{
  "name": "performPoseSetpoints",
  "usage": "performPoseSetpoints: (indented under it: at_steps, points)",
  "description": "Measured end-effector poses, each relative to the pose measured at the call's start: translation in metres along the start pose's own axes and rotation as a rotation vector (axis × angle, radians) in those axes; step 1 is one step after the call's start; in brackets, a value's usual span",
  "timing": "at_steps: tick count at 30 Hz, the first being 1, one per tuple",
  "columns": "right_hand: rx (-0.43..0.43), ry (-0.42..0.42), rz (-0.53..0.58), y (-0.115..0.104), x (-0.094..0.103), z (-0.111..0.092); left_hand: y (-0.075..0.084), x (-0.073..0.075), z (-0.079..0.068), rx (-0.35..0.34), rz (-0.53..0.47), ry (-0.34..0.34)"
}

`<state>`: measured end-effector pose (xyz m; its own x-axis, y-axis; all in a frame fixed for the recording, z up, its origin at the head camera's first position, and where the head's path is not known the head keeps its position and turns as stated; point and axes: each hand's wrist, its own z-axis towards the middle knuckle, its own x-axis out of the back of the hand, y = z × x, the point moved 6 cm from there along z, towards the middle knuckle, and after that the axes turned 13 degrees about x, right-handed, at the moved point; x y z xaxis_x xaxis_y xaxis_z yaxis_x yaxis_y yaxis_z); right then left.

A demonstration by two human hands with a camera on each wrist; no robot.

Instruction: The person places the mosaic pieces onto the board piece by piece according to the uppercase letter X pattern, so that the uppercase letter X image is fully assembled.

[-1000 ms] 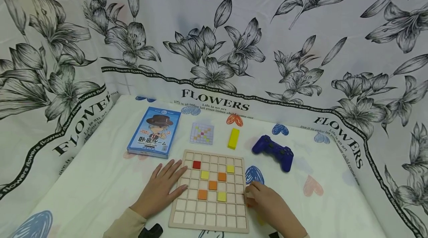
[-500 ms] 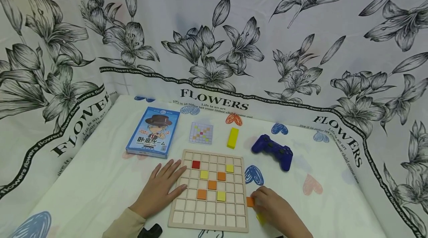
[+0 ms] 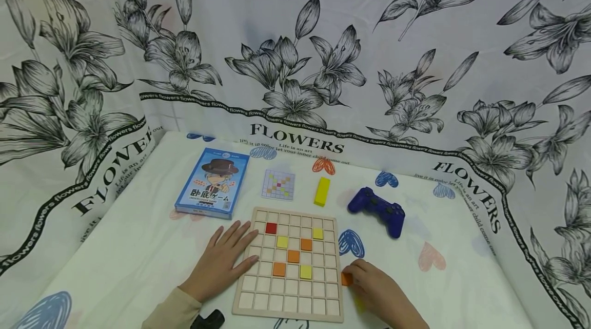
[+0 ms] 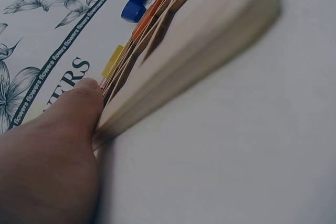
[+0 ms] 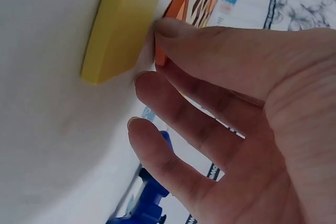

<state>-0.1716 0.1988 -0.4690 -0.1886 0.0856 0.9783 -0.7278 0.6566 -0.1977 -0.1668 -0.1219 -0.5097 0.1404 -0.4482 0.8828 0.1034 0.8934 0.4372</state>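
A wooden grid board (image 3: 268,300) lies in front of me, with red, yellow and orange square tiles in several of its cells. My left hand (image 3: 220,259) rests along the board's left edge, fingers straight and spread; the left wrist view shows the thumb (image 4: 79,100) against the rim. Right of the board, my right hand (image 3: 376,285) pinches an orange tile (image 5: 161,51) between thumb and index finger, its other fingers loosely bent. A yellow block (image 5: 118,32) stands beside that hand on the cloth, mostly hidden under it in the head view.
Behind the board lie a blue game box (image 3: 213,182), a small card with a coloured grid pattern (image 3: 278,185) and a yellow bar (image 3: 322,191). A blue game controller (image 3: 377,211) sits to the right. Flower-printed cloth (image 3: 295,62) hangs behind.
My right hand drew slightly right from the board's edge, uncovering the orange tile, then came back a little left onto it. The left hand and the board stayed put.
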Motion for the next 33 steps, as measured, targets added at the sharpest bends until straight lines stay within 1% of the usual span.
performPoseSetpoints:
  at_steps: [2,5,8,13,16,20,23,26,29,31,33]
  points:
    - [-0.023,0.005,-0.018,0.001,0.002,0.001,0.0,0.0,0.0,-0.002,0.001,0.006]
    - [-0.053,0.02,-0.038,0.001,0.006,0.004,0.0,0.0,0.0,0.004,0.0,-0.006]
    - [-0.041,0.047,-0.057,-0.001,0.01,0.008,0.0,0.0,0.0,0.005,0.001,-0.013]
    - [0.051,0.061,-0.062,-0.014,0.013,0.022,0.001,0.001,0.0,-0.006,0.0,0.012]
    - [0.12,0.055,-0.045,-0.024,0.012,0.034,0.001,0.001,-0.001,0.0,0.0,0.004]
    - [0.179,0.041,-0.02,-0.038,0.011,0.052,0.001,0.002,-0.001,0.007,-0.006,-0.016]
    - [0.215,0.02,-0.027,-0.052,0.011,0.065,0.0,0.001,-0.001,0.008,-0.006,-0.016]
    - [0.262,0.006,-0.064,-0.068,0.01,0.075,-0.001,0.0,-0.001,0.005,0.0,-0.012]
    - [0.292,-0.006,-0.068,-0.084,0.009,0.085,-0.001,0.0,0.0,0.004,0.006,-0.015]
    - [0.314,-0.01,-0.078,-0.092,0.008,0.091,-0.001,0.001,0.0,0.001,0.009,-0.014]
    - [0.36,0.0,-0.088,-0.1,0.006,0.095,-0.001,0.001,0.0,0.004,0.014,-0.014]
